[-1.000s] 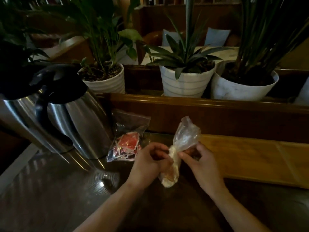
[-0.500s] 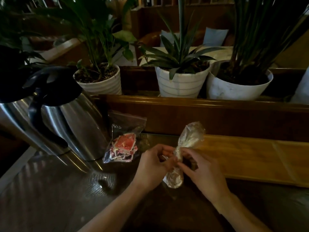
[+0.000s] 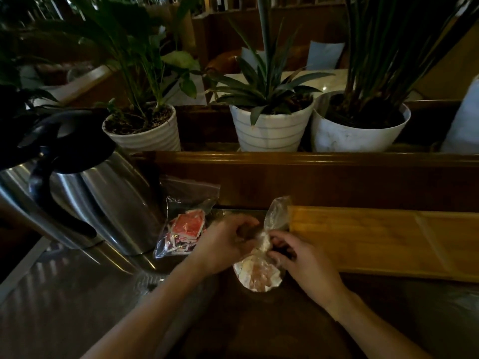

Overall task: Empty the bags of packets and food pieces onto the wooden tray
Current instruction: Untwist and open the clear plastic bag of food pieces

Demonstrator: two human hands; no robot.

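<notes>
At frame centre, the left hand [image 3: 223, 242] and right hand [image 3: 303, 260] pinch the twisted neck of a clear food bag [image 3: 259, 277] above the dark desk [image 3: 77, 294]. The wooden tray [image 3: 375, 242] lies right; a packet bag [image 3: 185, 224] leans by the steel kettle [image 3: 108, 200] left.

left hand [image 3: 223, 242]: fingers curled, pinching | right hand [image 3: 303, 260]: fingers curled, pinching | hands close together
</notes>
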